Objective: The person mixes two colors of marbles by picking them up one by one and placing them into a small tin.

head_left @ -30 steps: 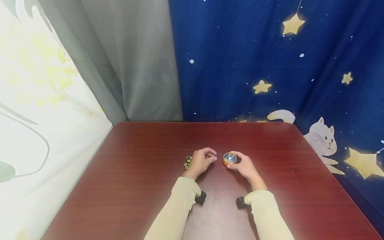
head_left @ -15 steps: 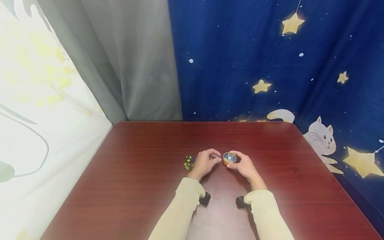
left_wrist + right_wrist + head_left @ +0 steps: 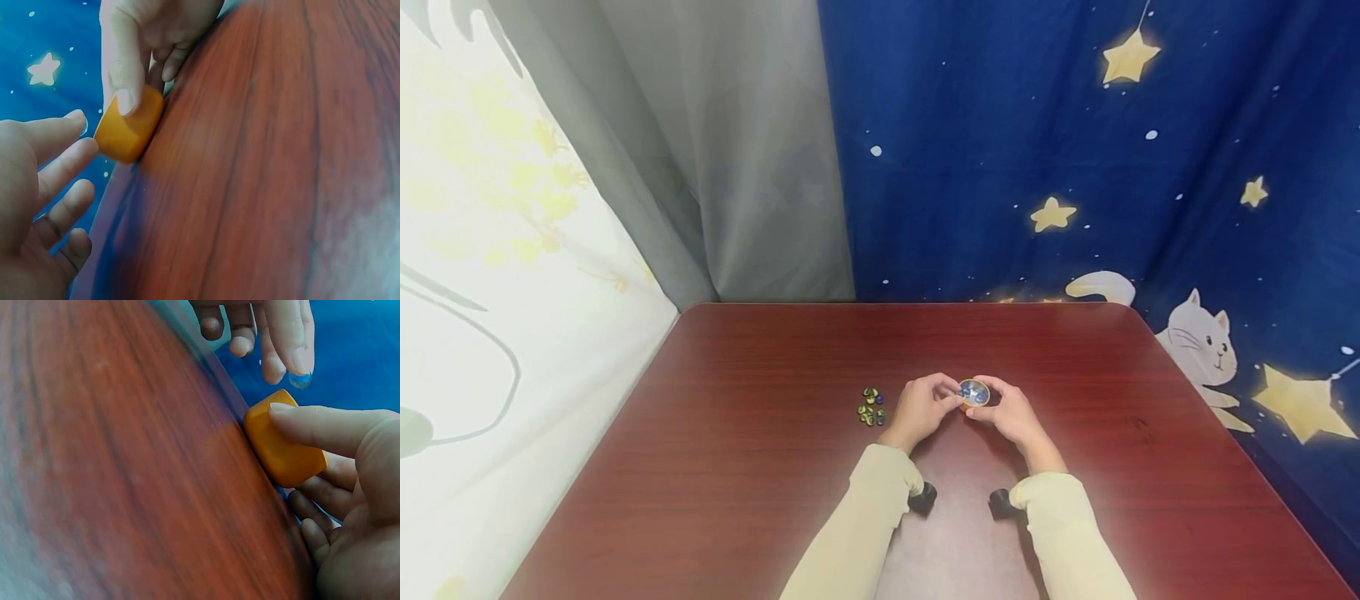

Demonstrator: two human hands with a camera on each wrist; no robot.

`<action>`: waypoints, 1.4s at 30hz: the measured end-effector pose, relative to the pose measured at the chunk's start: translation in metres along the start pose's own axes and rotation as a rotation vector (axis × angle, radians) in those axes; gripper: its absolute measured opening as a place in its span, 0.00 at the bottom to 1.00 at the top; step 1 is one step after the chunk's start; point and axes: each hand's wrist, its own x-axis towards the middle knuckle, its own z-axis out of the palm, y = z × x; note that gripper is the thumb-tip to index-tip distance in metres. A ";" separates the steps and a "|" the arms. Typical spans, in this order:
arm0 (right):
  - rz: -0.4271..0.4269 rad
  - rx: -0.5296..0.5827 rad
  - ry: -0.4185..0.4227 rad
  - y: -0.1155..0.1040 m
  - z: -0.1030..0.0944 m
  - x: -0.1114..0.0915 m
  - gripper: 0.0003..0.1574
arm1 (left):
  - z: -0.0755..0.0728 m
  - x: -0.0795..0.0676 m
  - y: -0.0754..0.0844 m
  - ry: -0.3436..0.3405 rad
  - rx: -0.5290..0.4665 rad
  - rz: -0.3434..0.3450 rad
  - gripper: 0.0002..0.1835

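A small orange bowl (image 3: 275, 447) stands on the table, with blue glass marbles (image 3: 976, 393) visible inside it in the head view. My right hand (image 3: 1013, 412) grips the bowl from the right, thumb on its near side. At the bowl's left rim my left hand (image 3: 921, 407) pinches one blue glass marble (image 3: 300, 380) between thumb and forefinger. The right wrist view shows that marble just above the rim. Left of the left wrist lies a loose group of green-yellow and blue glass marbles (image 3: 870, 408).
The dark red wooden table (image 3: 760, 483) fills the lower view. A grey curtain (image 3: 760, 167) and a blue star-patterned curtain (image 3: 970, 167) hang behind its far edge. A black wrist device (image 3: 923, 499) sits under the left cuff, another black device (image 3: 1001, 503) under the right.
My left hand has moved right with the pinched marble, from beside the loose group to the bowl's rim. More of the loose marbles show now. The right hand and bowl have stayed in place.
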 end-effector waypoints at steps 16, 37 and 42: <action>0.004 -0.027 0.009 -0.002 0.002 0.000 0.37 | 0.006 -0.002 0.000 0.006 -0.017 0.003 0.08; -0.017 -0.032 0.005 -0.003 0.001 0.001 0.36 | 0.009 0.000 -0.003 0.012 0.018 -0.016 0.05; -0.011 -0.029 0.011 -0.001 0.000 0.001 0.36 | 0.010 0.000 -0.002 0.008 0.007 -0.015 0.06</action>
